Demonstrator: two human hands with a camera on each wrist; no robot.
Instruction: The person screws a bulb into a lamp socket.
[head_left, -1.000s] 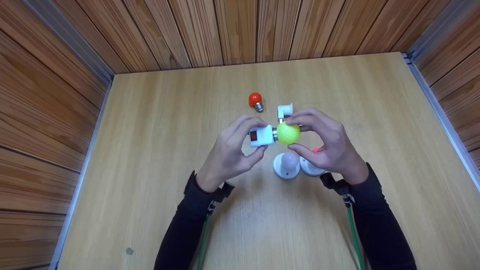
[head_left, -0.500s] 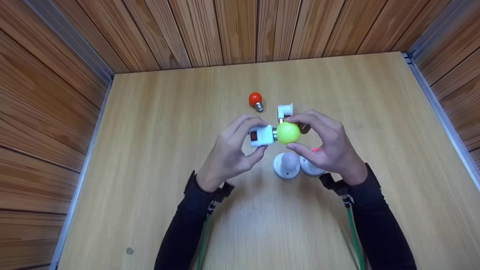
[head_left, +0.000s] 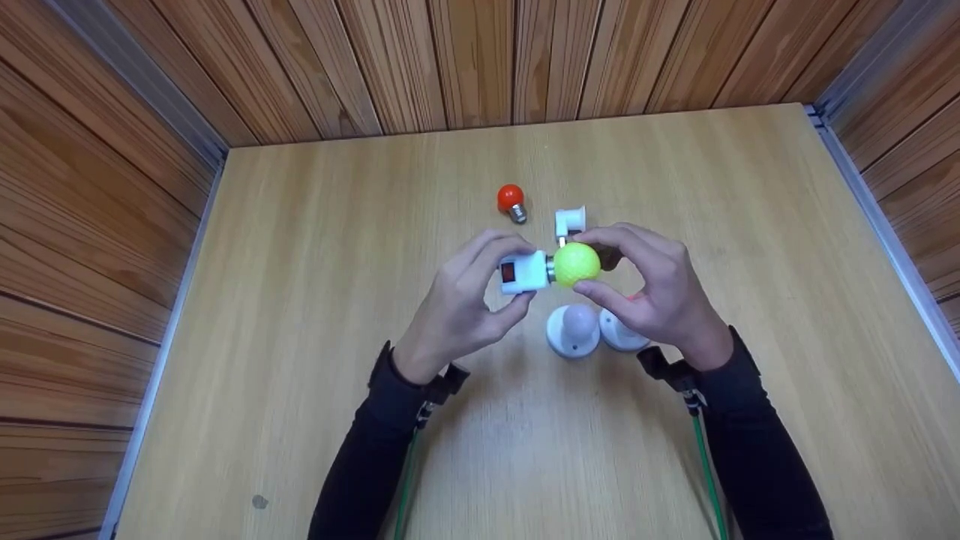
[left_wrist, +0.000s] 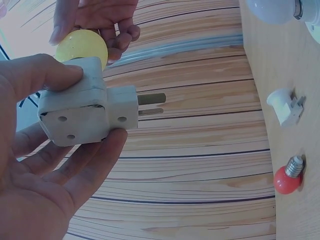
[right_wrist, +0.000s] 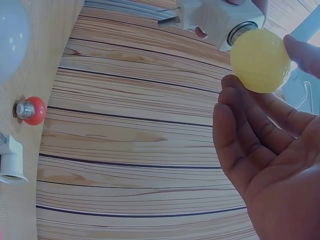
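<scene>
My left hand [head_left: 461, 296] grips a white plug-in lamp socket [head_left: 529, 271] with a dark red switch, thumb on one side and fingers on the other. Two of its metal prongs [left_wrist: 151, 99] stick out in the left wrist view. A yellow-green round light bulb [head_left: 577, 265] sits at the socket's mouth, a strip of its metal screw base [right_wrist: 242, 33] showing. With thumb and fingertips, my right hand [head_left: 667, 281] pinches the bulb from opposite sides. Both things are held up above the table.
A red bulb [head_left: 510, 198] lies on the table [head_left: 337, 300] behind the hands, near a white angled socket [head_left: 571, 220]. Closer in stands a white bulb [head_left: 580, 322] on a round base; a second round base [head_left: 624, 337] is partly under my right hand. Wooden walls [head_left: 480, 67] enclose the table.
My right fingers and thumb have shifted slightly around the yellow-green bulb, the fingers drawing back from its top and the thumb moving up a little. The left hand and socket stay put.
</scene>
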